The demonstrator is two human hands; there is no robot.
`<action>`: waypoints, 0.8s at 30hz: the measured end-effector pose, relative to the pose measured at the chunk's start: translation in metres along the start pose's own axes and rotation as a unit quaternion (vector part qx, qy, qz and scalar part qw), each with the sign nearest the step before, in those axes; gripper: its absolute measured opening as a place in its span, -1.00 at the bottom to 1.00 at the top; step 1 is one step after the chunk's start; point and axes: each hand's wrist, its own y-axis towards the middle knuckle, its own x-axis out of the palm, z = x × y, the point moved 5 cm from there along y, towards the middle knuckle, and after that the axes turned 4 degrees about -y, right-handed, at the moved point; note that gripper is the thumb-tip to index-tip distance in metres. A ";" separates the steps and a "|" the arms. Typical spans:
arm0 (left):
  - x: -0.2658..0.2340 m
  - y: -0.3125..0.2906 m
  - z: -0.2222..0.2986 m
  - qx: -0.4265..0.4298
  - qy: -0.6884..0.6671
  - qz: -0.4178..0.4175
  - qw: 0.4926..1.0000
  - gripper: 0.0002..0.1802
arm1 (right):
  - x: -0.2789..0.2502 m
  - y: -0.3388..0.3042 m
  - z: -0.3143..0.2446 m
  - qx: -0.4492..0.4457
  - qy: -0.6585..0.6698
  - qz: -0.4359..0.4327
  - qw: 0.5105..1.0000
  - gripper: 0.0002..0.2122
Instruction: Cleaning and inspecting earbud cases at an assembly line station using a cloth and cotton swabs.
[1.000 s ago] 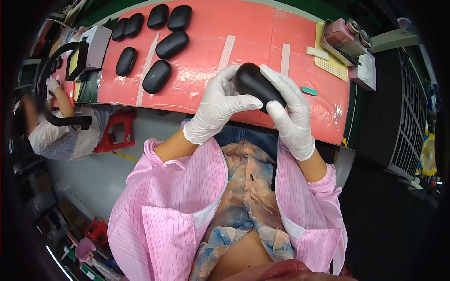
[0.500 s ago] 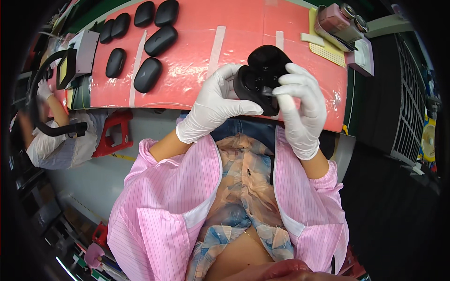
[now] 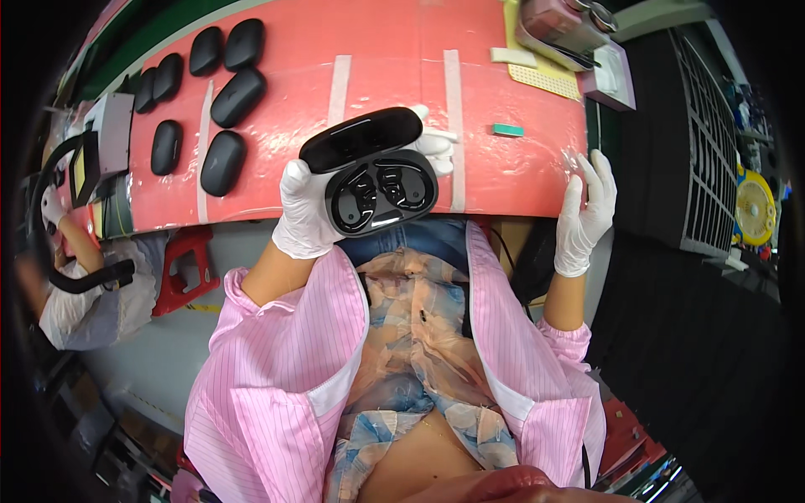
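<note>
My left hand point(image 3: 303, 214), in a white glove, holds a black earphone charging case point(image 3: 384, 194) with its lid point(image 3: 362, 139) raised. Its fingers wrap behind the case, and the thumb lies at the left end near the hinge. Two glossy black ear-hook earphones point(image 3: 392, 186) sit inside, facing up. Apart from the case, my right hand point(image 3: 584, 216), also gloved, is over the table's right edge with fingers and thumb spread. A shiny, see-through patch shows beside its fingertips; whether it is film or glare I cannot tell.
Several closed black cases point(image 3: 224, 163) lie on the pink, plastic-covered table point(image 3: 402, 75) at the left. A small green block point(image 3: 507, 130) lies right of centre. A tray with jars point(image 3: 557, 32) and a white box point(image 3: 610, 77) stand far right. Another person's gloved hand point(image 3: 53, 204) is at far left.
My right hand has left the case and moved right, its fingers now spread. My left hand has shifted left and turned the open case, so the earphones inside show. The green block has come into sight.
</note>
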 end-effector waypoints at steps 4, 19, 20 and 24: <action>-0.019 -0.029 0.012 0.016 -0.053 -0.091 0.994 0.43 | 0.042 0.019 -0.061 0.123 0.322 -0.137 0.929 -0.81; -0.310 -0.340 0.190 0.531 -0.258 0.396 0.704 -0.22 | 0.096 0.012 -0.162 -0.247 0.142 -0.177 0.942 -0.76; -0.323 -0.357 0.218 0.597 -0.246 0.410 0.644 -0.26 | 0.093 0.014 -0.173 -0.252 0.148 -0.178 0.940 -0.76; -0.356 -0.407 0.238 0.425 0.222 0.637 0.604 -0.32 | 0.078 0.017 -0.192 -0.348 0.118 -0.147 0.919 -0.67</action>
